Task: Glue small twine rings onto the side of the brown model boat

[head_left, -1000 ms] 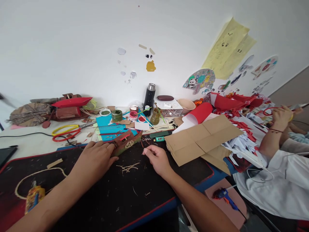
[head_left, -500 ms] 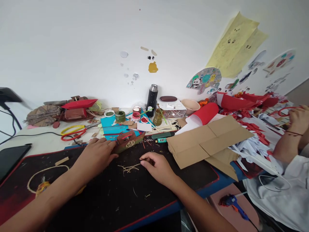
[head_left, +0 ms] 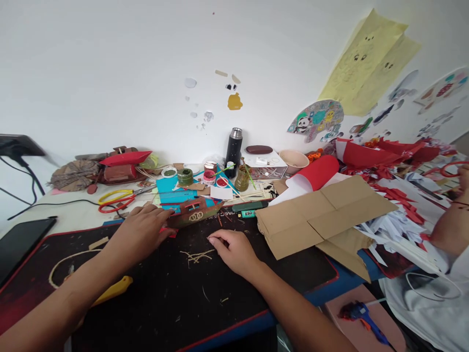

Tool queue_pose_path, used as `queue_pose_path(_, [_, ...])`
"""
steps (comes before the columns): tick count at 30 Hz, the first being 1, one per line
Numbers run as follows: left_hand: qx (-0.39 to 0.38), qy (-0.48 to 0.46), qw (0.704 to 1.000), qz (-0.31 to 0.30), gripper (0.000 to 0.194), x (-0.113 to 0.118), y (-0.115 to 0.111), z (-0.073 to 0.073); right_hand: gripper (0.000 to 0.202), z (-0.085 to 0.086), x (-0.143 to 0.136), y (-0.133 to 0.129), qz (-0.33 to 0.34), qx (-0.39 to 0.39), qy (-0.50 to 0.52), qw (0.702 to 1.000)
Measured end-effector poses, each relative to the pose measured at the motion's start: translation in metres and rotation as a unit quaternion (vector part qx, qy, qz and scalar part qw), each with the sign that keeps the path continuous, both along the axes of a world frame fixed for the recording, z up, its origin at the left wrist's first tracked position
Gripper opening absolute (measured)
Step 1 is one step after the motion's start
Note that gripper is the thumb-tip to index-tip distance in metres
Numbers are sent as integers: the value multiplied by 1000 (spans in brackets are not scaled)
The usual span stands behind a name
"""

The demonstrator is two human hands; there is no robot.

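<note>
A small painted model boat (head_left: pixel 196 215), green and brown with pale rings on its side, stands near the back of the black mat (head_left: pixel 205 313). My left hand (head_left: pixel 144 230) is at its left end, fingers bent over that end; a bit of red (head_left: pixel 172 232) shows by the thumb. What the fingers grip there is mostly hidden. To the right, my right hand (head_left: pixel 232 247) hovers low over the mat, thumb and forefinger pinched; anything between them is too small to make out. Several short pieces of twine (head_left: pixel 197 256) lie crossed between the hands.
Flat cardboard (head_left: pixel 322 215) lies at the right. Behind are paint jars (head_left: pixel 185 177), a black flask (head_left: pixel 233 146) and scissors (head_left: pixel 116 199). A yellow-handled tool (head_left: pixel 114 291) lies under my left forearm. Another person's arm (head_left: pixel 452 225) is at far right, near a glue gun (head_left: pixel 362 318).
My left hand has shifted left and down, uncovering more of the boat and the red bit. My right hand's fingers have closed into a tighter pinch. The view has turned slightly.
</note>
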State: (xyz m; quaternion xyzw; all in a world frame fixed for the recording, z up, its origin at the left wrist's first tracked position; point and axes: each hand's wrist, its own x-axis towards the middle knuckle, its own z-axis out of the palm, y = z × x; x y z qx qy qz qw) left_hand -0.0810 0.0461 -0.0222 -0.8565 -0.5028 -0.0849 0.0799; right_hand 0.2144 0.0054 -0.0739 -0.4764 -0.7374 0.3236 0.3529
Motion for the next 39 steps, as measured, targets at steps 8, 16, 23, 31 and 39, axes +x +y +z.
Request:
queue_pose_path(8, [74,-3,991,-112,43,19,-38,4,21,-2,4,-6,-33,3,50,998])
queue_pose_path(16, [92,56,985,-133,41,33,-35,-7,18,0,3,-9,-5,17,-2,1000])
queue_pose_path(23, [45,48,990,-121,41,36,-32,-11,17,1,3,-11,16,22,-30,999])
queue_pose_path(31, [34,15,993,-112,39,40,-30,-12,17,4,4,-11,20,20,-37,999])
queue_pose_path(39, [36,12,991,-125,37,32,-40,-9,18,2,4,-12,20,22,-43,999])
